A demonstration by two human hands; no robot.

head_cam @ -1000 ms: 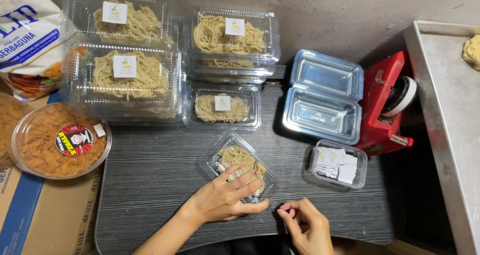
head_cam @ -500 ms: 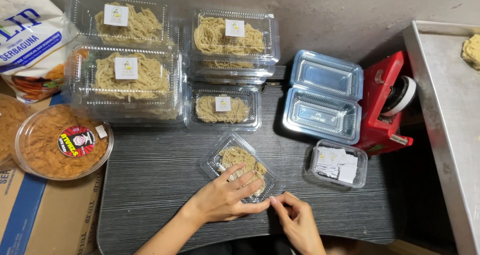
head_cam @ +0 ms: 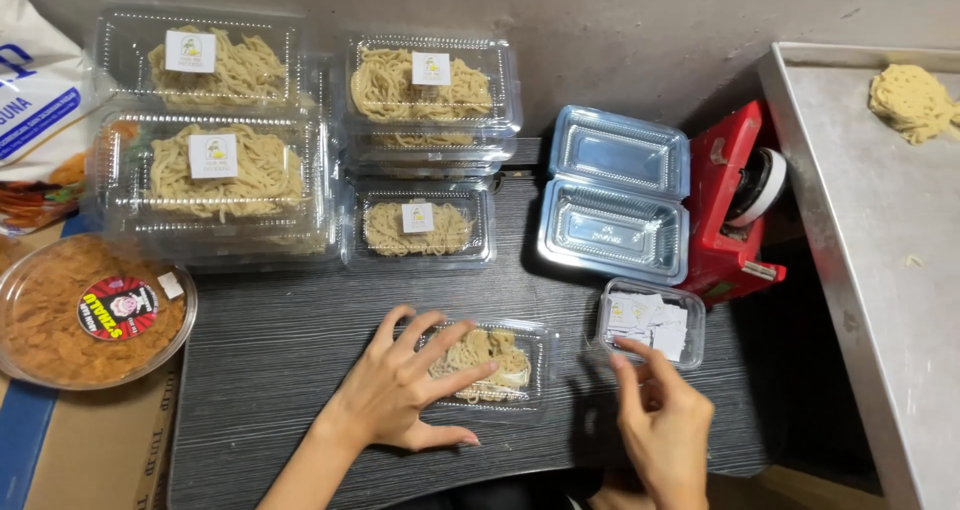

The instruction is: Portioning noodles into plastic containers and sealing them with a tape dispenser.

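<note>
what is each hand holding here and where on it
The left hand presses flat on the lid of the small clear noodle box, fingers spread over its left half. The right hand holds nothing; its fingertips reach toward the tray of labels.

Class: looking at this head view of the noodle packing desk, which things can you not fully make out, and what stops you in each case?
Head view only:
- Noodle box: near end hidden under the left hand.
- Sticker tub: stickers too small to make out.
- Flour bag: cut by the left edge.
- Right hand: wrist cut by the bottom edge.

Clear box (head_cam: 492,364) of pale yellow noodles, dark wood-grain table (head_cam: 300,350), red tape dispenser (head_cam: 730,210), white labels (head_cam: 650,317)
</note>
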